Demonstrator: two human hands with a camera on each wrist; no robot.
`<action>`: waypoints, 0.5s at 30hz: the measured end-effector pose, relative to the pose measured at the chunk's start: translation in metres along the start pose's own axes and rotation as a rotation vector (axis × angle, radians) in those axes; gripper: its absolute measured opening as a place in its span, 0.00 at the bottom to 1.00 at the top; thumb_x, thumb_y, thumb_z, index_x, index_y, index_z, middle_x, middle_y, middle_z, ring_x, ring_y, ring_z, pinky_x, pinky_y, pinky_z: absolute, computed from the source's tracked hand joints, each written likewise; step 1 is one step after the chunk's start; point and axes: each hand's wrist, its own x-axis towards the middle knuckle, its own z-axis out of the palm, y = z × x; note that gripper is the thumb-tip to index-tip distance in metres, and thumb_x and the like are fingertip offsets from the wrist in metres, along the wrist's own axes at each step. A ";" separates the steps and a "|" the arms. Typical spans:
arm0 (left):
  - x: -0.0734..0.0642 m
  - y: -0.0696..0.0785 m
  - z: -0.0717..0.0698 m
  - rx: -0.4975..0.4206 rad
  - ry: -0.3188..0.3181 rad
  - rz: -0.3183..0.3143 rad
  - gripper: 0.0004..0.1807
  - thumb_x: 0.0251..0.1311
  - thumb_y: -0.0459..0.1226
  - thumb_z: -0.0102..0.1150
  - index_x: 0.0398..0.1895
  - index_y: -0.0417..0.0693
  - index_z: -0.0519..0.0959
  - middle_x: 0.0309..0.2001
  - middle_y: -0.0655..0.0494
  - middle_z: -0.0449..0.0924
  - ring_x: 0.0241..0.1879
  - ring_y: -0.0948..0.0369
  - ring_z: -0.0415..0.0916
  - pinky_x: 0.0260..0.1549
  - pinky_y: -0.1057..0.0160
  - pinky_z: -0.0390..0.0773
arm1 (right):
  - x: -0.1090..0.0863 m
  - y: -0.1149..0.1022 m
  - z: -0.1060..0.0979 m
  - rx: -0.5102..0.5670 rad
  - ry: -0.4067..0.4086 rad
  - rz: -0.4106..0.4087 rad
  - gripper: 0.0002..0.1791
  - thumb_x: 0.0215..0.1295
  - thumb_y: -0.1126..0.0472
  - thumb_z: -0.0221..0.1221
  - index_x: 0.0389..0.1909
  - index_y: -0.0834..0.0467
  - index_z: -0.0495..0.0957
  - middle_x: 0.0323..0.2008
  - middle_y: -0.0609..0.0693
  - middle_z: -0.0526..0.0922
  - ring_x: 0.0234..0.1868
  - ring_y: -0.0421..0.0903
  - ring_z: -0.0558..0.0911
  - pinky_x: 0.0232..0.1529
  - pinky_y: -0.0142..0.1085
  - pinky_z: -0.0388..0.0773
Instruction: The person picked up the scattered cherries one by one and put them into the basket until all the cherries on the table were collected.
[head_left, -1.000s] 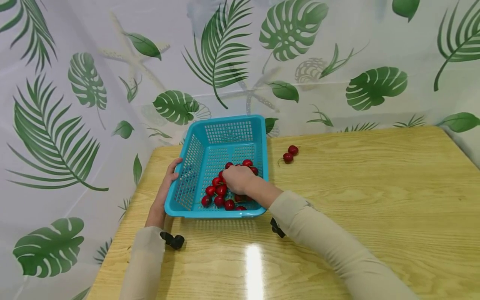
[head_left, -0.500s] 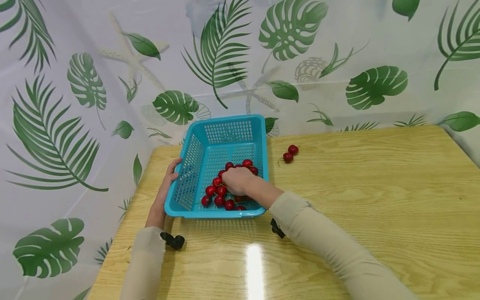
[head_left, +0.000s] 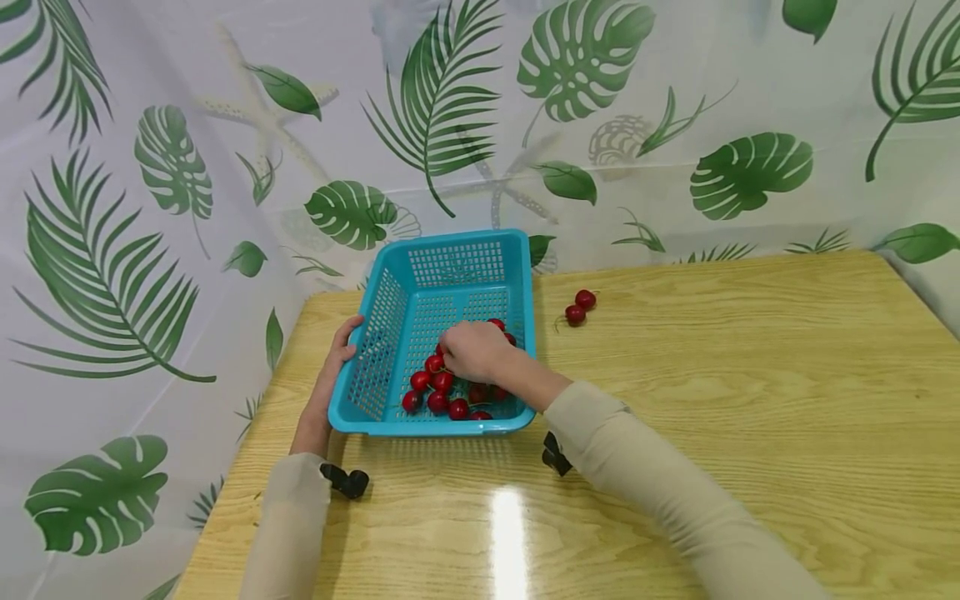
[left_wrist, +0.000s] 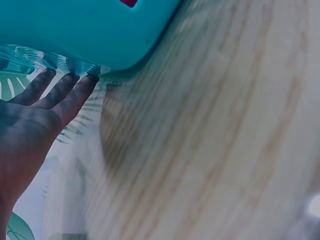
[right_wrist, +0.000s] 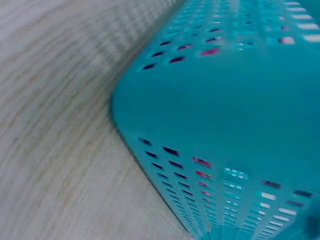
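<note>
A blue plastic basket (head_left: pixel 431 428) with perforated walls holds several red cherries (head_left: pixel 442 382), mostly in its near right part. My left hand (head_left: pixel 330 375) touches the basket's left wall from outside; its straight fingers (left_wrist: pixel 75 97) lie against that wall in the left wrist view. My right hand (head_left: pixel 476 350) reaches over the right wall, fingers curled down among the cherries. Its fingertips are hidden, so I cannot tell whether they grip a cherry. The right wrist view shows only the basket's outer corner (right_wrist: pixel 210 105), with red showing through the holes.
Two cherries with stems (head_left: pixel 581 307) lie on the wooden table (head_left: pixel 735 375), to the right of the basket. A white cloth with green leaves (head_left: pixel 637 75) hangs behind the table and along its left side. Light glares on the near tabletop.
My right hand has risen slightly and shifted a little to the right, covering some cherries at the pile's far side. The left hand and the basket stay put.
</note>
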 end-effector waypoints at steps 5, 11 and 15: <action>-0.006 0.052 0.055 0.024 -0.016 0.051 0.32 0.65 0.39 0.54 0.74 0.55 0.64 0.71 0.55 0.63 0.63 0.58 0.69 0.56 0.64 0.71 | -0.008 0.008 -0.018 0.139 0.244 -0.012 0.13 0.70 0.61 0.51 0.48 0.58 0.82 0.32 0.49 0.84 0.22 0.40 0.73 0.19 0.33 0.67; -0.011 0.081 0.080 0.056 0.036 0.014 0.32 0.66 0.36 0.48 0.74 0.53 0.62 0.73 0.50 0.59 0.66 0.54 0.66 0.61 0.60 0.68 | -0.020 0.044 -0.035 0.243 0.648 0.000 0.15 0.66 0.67 0.51 0.50 0.63 0.81 0.34 0.55 0.85 0.23 0.45 0.75 0.22 0.37 0.70; -0.014 0.064 0.061 0.035 0.026 -0.008 0.32 0.67 0.41 0.51 0.75 0.57 0.61 0.73 0.51 0.59 0.64 0.54 0.68 0.56 0.61 0.72 | -0.030 0.079 -0.029 0.262 0.721 0.154 0.15 0.67 0.66 0.51 0.50 0.62 0.80 0.26 0.53 0.82 0.19 0.46 0.70 0.18 0.37 0.62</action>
